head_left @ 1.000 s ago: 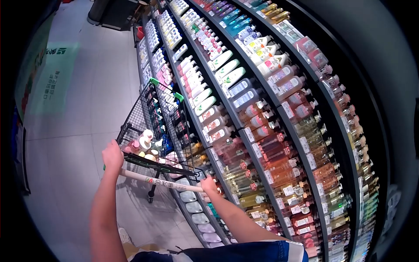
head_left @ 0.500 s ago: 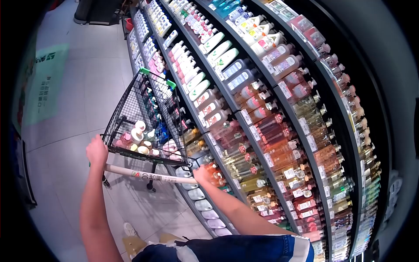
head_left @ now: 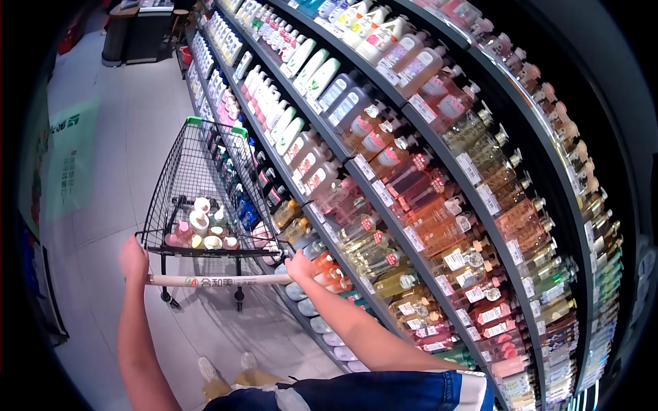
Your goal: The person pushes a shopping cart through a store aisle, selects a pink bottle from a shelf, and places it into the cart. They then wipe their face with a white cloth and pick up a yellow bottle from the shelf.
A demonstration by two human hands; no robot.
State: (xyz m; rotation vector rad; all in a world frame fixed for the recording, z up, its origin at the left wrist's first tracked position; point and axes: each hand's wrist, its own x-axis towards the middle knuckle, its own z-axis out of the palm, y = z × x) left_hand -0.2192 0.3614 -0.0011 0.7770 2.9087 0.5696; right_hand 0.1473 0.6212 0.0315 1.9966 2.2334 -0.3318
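In front of me stands a black wire shopping cart (head_left: 171, 178) with green corner pieces. Its pale handlebar (head_left: 226, 281) carries printed lettering. My left hand (head_left: 134, 260) is wrapped round the bar's left end, and my right hand (head_left: 299, 266) grips its right end, close to the shelf. Several bottles (head_left: 199, 221) lie and stand together in the near part of the basket, some white, one pink with a pump top. Most of their labels are too small to read.
Long shelves (head_left: 404, 198) of pump bottles and price tags run along my right, very near the cart. Tiled floor (head_left: 127, 137) stretches ahead on the left, with a green projected sign (head_left: 72, 154). A dark counter (head_left: 140, 34) stands at the far end.
The view has turned and lifted, showing more of the counter. The cart now points straighter ahead, and its handlebar is more level. Both hands keep hold of the bar.
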